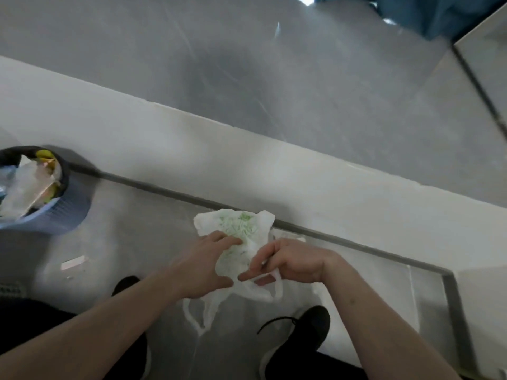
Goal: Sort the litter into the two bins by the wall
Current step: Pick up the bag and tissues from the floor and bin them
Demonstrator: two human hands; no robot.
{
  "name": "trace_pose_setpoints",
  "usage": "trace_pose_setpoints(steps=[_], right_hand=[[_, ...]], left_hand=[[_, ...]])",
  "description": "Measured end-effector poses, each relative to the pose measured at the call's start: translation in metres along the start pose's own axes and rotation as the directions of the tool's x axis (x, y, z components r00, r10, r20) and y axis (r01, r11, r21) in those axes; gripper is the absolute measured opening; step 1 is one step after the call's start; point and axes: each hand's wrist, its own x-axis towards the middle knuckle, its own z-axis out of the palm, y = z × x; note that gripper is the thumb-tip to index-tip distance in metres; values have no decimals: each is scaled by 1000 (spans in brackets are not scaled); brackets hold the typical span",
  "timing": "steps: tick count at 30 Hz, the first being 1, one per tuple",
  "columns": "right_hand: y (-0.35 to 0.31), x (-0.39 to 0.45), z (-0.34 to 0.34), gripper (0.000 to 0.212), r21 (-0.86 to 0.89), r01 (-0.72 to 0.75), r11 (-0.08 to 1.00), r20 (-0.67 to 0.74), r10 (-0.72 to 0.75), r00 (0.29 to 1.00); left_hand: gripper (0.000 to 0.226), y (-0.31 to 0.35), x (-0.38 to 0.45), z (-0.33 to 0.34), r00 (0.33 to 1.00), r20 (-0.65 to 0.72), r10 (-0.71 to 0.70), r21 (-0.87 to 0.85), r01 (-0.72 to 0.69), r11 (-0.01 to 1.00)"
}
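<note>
A crumpled white plastic bag with green print (241, 229) hangs in front of me above the floor, its handles dangling below. My left hand (203, 267) grips the bag's left side, fingers on the printed part. My right hand (285, 260) pinches the bag's right side, fingers curled into the plastic. At the left edge stands a blue slatted bin (63, 215) by the wall, filled with plastic wrappers, paper and something yellow. Only one bin is in view.
A white wall base (192, 160) with a grey skirting strip runs diagonally behind the bag. A small pale scrap (74, 263) lies on the grey floor left of my feet. My black shoes (312, 322) stand below the bag. A white corner juts out at the right.
</note>
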Motion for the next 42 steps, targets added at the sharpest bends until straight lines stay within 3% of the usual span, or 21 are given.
trace_pose_setpoints(steps=[2,4,5,8,11,13,16,18,20,21,23,26,29,34,37,39,42], right_hand=[[-4,7,-2,45,-34,-1,999,61,3,998],[-8,12,-4,44,-58,5,998,157,5,988],[-11,12,-5,43,-57,-1,998,195,12,981],[-13,6,-13,43,-77,-16,997,211,32,977],[-12,-8,-28,41,-85,-7,996,159,20,987],[-7,-17,-45,34,-16,23,1000,95,-22,995],[24,-16,-87,33,195,55,979,-186,-18,982],[65,-1,-120,31,252,54,966,-512,86,855],[118,17,-149,29,137,-122,983,-805,182,564],[145,24,-158,30,81,-255,964,-869,193,455],[192,36,-169,47,32,-473,881,-883,247,400],[235,57,-168,73,13,-638,770,-848,346,401],[250,78,-168,70,-112,-695,711,-827,321,462],[282,108,-207,54,-188,-733,653,-807,323,495],[292,115,-224,51,-177,-654,735,-813,266,519],[299,117,-233,40,-159,-645,748,-832,250,495],[302,117,-229,47,-164,-651,741,-838,244,488]], left_hand=[[109,3,6,2,999,-42,-10,-161,3,987],[106,4,12,4,998,-47,30,-197,-39,980],[95,6,16,4,997,-34,67,-178,-72,981],[31,17,34,2,988,-6,152,-167,-151,974],[15,24,49,2,996,10,93,-55,-92,994],[9,21,56,-1,999,4,-41,14,41,999],[24,19,53,-9,973,8,-232,110,230,967],[16,19,45,-15,958,26,-286,163,278,947],[12,17,34,-23,949,16,-314,219,303,928],[12,14,29,-27,947,4,-320,226,311,923],[11,6,25,-29,945,-22,-326,216,323,922],[12,-9,24,-25,950,-34,-310,168,311,935],[23,-20,29,-17,948,-37,-316,145,318,937],[19,-27,35,-16,944,-73,-322,195,330,924],[19,-33,34,-19,936,-83,-341,193,351,916],[20,-37,34,-21,932,-53,-358,203,361,910],[22,-35,34,-22,933,-29,-358,216,355,909]])
